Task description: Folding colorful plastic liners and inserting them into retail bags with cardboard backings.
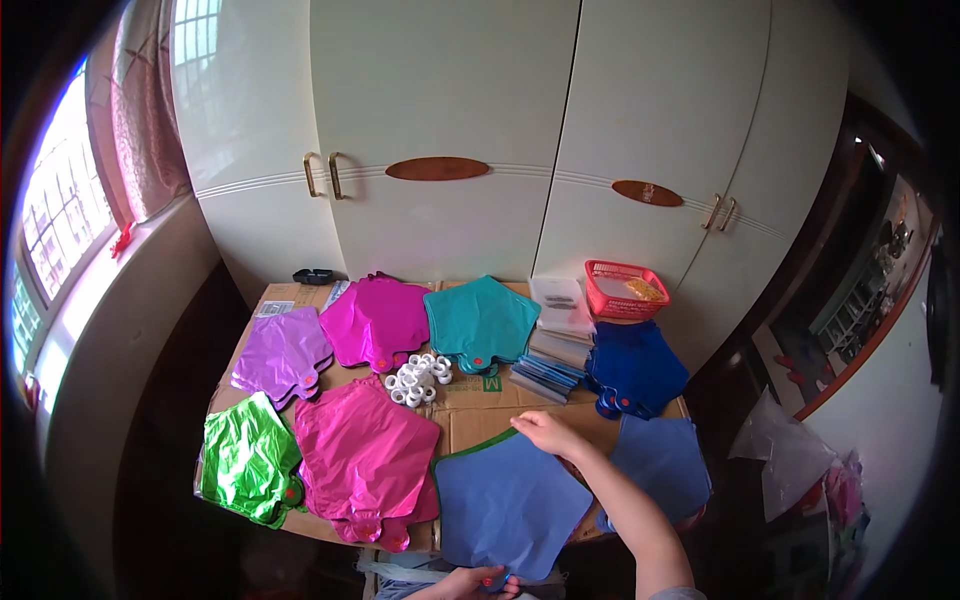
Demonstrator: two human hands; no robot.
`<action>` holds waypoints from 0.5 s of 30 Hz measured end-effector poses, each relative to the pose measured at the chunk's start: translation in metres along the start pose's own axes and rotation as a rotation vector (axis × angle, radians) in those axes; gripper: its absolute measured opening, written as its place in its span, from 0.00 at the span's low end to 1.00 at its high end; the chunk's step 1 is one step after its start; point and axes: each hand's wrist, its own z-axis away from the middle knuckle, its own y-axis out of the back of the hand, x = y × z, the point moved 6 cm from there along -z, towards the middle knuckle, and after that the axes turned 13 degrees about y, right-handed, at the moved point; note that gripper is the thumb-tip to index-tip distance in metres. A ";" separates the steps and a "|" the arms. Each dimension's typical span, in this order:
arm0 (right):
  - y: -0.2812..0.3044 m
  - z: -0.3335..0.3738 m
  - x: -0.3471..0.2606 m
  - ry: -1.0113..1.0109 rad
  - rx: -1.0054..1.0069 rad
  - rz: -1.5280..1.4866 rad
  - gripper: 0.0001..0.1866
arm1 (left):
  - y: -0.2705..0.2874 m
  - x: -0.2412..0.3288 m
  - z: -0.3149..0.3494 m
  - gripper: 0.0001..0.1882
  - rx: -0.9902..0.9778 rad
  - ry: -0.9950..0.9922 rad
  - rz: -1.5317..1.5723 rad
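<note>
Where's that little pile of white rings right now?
In the head view, the white rings lie heaped just left of centre on the cardboard, with the magenta stack behind-left and the teal stack behind-right.

The flat, dull-blue, five-cornered piece (513,505) overhangs the near edge of the cardboard (470,425), green apparently showing beneath its upper-left side.

My bare right forearm (630,505) slants up from the lower right to mid-frame, where my right hand (545,432) points left with fingers pinched, while my left hand (468,584) curls at the bottom centre.
</note>
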 end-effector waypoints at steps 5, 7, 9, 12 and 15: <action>0.010 -0.022 0.000 -0.164 -0.047 0.355 0.26 | -0.027 -0.001 0.018 0.23 -0.152 0.114 0.247; 0.012 -0.027 0.000 -0.183 -0.062 0.419 0.24 | -0.026 -0.001 0.013 0.24 -0.207 0.126 0.228; 0.011 -0.029 -0.002 -0.180 -0.120 0.448 0.20 | -0.024 -0.001 0.009 0.24 -0.252 0.152 0.220; 0.012 -0.026 -0.004 -0.146 -0.056 0.375 0.15 | -0.025 -0.002 0.008 0.24 -0.303 0.200 0.219; 0.014 -0.028 0.013 -0.125 -0.055 0.246 0.15 | -0.026 -0.003 0.008 0.25 -0.329 0.221 0.215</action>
